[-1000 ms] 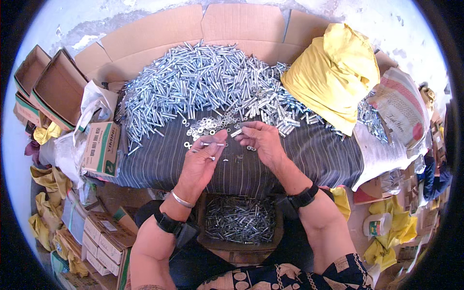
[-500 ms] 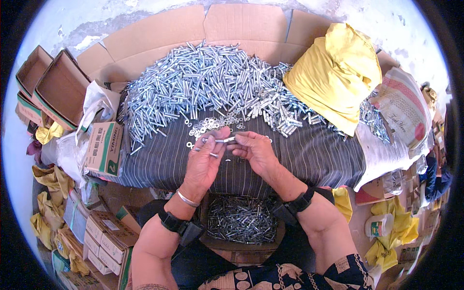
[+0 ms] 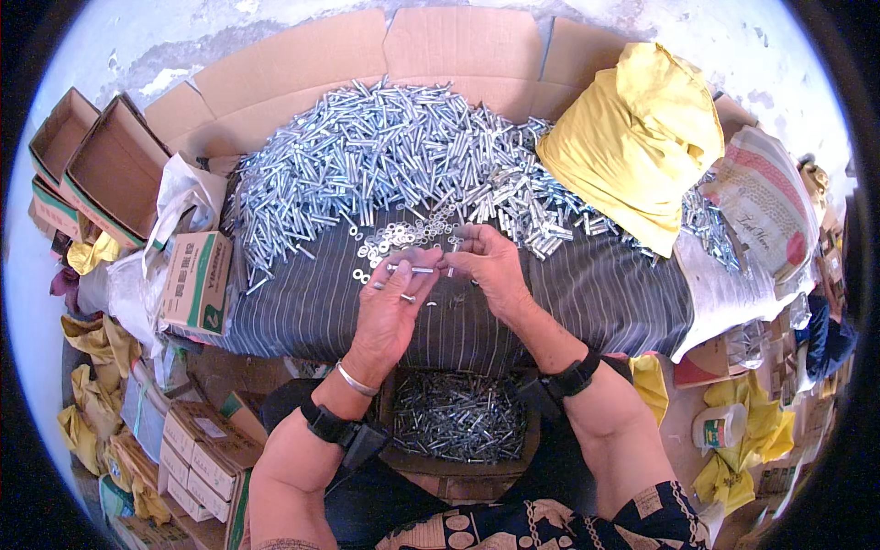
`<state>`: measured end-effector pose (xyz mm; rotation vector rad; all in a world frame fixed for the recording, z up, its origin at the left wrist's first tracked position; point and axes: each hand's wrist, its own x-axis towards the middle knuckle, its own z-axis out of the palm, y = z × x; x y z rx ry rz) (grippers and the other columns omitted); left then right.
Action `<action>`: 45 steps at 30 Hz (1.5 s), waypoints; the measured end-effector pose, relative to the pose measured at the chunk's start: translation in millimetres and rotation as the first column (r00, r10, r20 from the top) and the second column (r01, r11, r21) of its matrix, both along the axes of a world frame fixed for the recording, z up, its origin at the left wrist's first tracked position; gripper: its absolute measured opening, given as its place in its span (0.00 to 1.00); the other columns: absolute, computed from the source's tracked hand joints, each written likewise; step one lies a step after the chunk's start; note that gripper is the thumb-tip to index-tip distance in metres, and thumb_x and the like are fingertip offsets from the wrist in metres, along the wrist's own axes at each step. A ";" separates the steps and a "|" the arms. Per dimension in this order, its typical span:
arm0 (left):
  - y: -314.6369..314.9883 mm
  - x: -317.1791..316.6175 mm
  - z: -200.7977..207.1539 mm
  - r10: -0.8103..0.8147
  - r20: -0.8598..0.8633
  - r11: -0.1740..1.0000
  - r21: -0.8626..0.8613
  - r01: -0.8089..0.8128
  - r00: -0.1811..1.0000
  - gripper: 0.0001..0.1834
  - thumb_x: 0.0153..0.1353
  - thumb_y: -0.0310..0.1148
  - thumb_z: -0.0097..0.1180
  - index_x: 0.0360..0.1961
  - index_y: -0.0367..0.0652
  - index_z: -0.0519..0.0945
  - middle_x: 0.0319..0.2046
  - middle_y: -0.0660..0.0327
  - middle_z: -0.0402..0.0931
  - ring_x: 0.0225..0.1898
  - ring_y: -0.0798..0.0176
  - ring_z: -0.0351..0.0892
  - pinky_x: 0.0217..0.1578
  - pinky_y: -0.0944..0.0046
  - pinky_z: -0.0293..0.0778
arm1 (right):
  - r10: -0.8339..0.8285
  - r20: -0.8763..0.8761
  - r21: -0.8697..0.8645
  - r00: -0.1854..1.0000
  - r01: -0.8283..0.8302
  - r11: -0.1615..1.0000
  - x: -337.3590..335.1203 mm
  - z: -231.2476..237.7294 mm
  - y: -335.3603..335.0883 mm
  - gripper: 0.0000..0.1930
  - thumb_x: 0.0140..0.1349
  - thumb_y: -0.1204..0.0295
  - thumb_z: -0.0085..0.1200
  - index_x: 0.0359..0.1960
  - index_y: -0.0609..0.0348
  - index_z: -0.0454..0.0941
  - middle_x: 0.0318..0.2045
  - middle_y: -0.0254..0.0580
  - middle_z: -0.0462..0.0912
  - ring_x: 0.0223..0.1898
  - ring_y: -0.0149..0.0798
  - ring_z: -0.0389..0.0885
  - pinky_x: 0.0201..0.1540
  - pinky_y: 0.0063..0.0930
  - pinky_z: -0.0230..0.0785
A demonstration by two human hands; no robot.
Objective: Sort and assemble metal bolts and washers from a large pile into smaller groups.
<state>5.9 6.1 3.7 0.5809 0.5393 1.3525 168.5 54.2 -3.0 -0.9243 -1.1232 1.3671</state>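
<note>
The left grip is closed on metal bolts, the upper's long axis pointed rightward toward the right grip, whose hold cannot be told.

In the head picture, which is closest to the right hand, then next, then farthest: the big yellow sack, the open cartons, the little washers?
1. Little washers, just left of the right hand.
2. Big yellow sack, farther back, right.
3. Open cartons, far left.

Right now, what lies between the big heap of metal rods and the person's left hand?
In the head view, small washers lie on the striped cloth between the heap and the left hand.
</note>
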 end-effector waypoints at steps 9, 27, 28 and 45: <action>5.6 -2.8 -3.4 0.113 -0.063 0.992 0.057 -0.109 0.992 0.13 0.66 0.33 0.48 0.47 0.37 0.72 0.50 0.51 0.74 0.55 0.56 0.72 0.61 0.56 0.63 | 0.125 0.009 -0.149 0.992 -0.123 0.981 2.4 -2.3 -0.8 0.08 0.55 0.78 0.57 0.36 0.67 0.78 0.26 0.38 0.80 0.22 0.28 0.75 0.25 0.17 0.67; 0.1 6.3 -9.6 0.011 -0.151 0.997 0.081 0.001 0.988 0.16 0.67 0.34 0.46 0.51 0.35 0.70 0.51 0.50 0.73 0.49 0.59 0.74 0.51 0.63 0.71 | 0.042 -0.334 -0.315 0.942 -0.153 0.937 -20.3 -6.4 -19.0 0.12 0.61 0.73 0.54 0.42 0.71 0.73 0.30 0.46 0.82 0.24 0.36 0.82 0.25 0.20 0.76; -1.0 6.3 -12.4 0.000 -0.228 0.999 0.037 0.009 0.974 0.17 0.67 0.34 0.46 0.53 0.35 0.69 0.51 0.50 0.73 0.48 0.60 0.75 0.49 0.65 0.72 | 0.090 -0.373 -0.297 0.923 -0.211 0.931 -19.3 -4.7 -19.0 0.12 0.62 0.70 0.53 0.40 0.69 0.73 0.30 0.46 0.82 0.24 0.35 0.82 0.23 0.19 0.75; -18.2 9.8 2.0 0.080 -0.797 0.995 0.101 0.002 0.598 0.14 0.67 0.33 0.45 0.41 0.31 0.75 0.20 0.58 0.77 0.16 0.69 0.76 0.13 0.73 0.69 | 0.258 0.238 -0.091 0.936 -0.243 0.966 -11.4 9.5 -18.4 0.11 0.61 0.67 0.55 0.29 0.64 0.77 0.16 0.35 0.76 0.12 0.26 0.72 0.12 0.18 0.61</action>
